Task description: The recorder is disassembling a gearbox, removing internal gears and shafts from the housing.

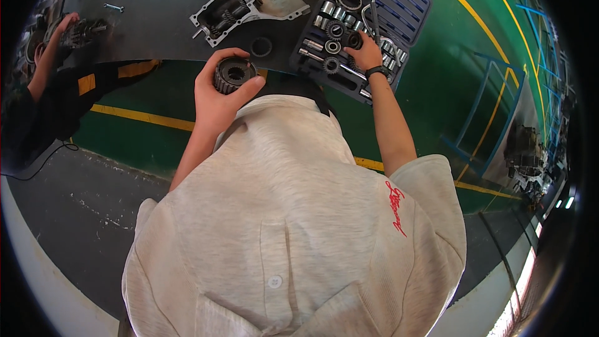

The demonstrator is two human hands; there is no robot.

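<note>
My left hand (pixel 210 98) is wrapped round a steel gear hub (pixel 228 82) with a toothed outer rim and a splined bore, held in front of the bench edge. Over at the right, my right hand (pixel 368 56) reaches into an open socket set case (pixel 357 92). Its thumb and fingers close on a dark ring-shaped gear part (pixel 354 40), partly hidden by the fingers. Beside that part lie small gears (pixel 331 65), a bearing (pixel 332 47) and a larger toothed ring (pixel 349 0) on top of chrome sockets (pixel 327 7). A ratchet handle (pixel 372 6) slants across the case.
On the dark bench (pixel 162 37) lie an open gearbox housing (pixel 224 15), a thin dark ring (pixel 261 46) and a small wrench (pixel 114 7). Another person's arm (pixel 47 65) works on parts at far left. A blue-framed stand (pixel 480 112) is at right.
</note>
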